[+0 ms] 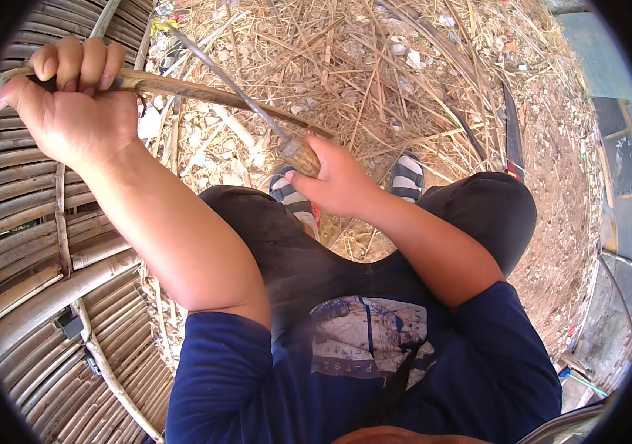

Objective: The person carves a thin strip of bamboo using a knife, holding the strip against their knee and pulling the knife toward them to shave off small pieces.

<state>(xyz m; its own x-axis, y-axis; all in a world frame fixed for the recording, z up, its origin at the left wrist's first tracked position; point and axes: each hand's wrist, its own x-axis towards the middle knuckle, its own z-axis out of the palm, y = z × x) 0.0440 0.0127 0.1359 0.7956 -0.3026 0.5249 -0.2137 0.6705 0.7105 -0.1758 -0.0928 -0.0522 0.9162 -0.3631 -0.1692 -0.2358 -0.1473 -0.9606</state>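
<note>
My left hand is wrapped round one end of a split bamboo strip, up at the far left. From there the strip slants right and its free end comes close to my right hand. That hand is closed on the wooden handle of a long knife, whose narrow grey blade shows almost edge-on. The blade points up and left and crosses over the strip in this view; whether the two touch I cannot tell. The blade's tip lies near a small yellow thing at the top.
Dry straw and split slivers litter the ground ahead of my sandalled feet. A slatted bamboo wall stands close on my left. Bare dirt lies to the right, with grey-blue panels along the far right edge.
</note>
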